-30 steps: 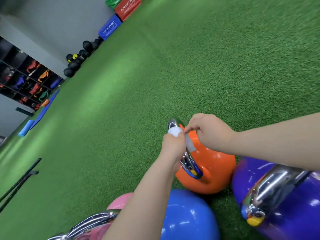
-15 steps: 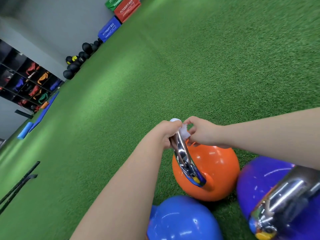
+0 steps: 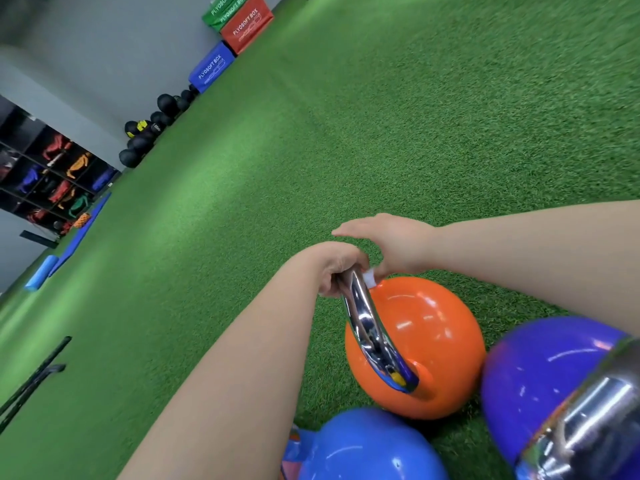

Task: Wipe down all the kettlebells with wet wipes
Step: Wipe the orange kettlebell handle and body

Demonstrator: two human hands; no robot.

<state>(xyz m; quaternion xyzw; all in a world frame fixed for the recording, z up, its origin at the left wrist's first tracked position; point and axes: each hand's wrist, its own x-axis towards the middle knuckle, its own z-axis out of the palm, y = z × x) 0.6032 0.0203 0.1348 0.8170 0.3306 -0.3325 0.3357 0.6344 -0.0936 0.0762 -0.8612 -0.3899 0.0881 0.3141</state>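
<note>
Head view: left hand (image 3: 337,273) grips orange kettlebell's (image 3: 420,348) chrome handle (image 3: 372,336) on the turf (image 3: 381,133).
Right hand (image 3: 394,245) pinches the wipe (image 3: 369,277), other fingers spread; that thin pinch looks liable to slip on slick chrome.

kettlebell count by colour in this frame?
Orange kettlebell: 1, its chrome handle held in the left hand
Blue kettlebell: 1
Purple kettlebell: 1
Total: 3 kettlebells that can be told by colour.
</note>
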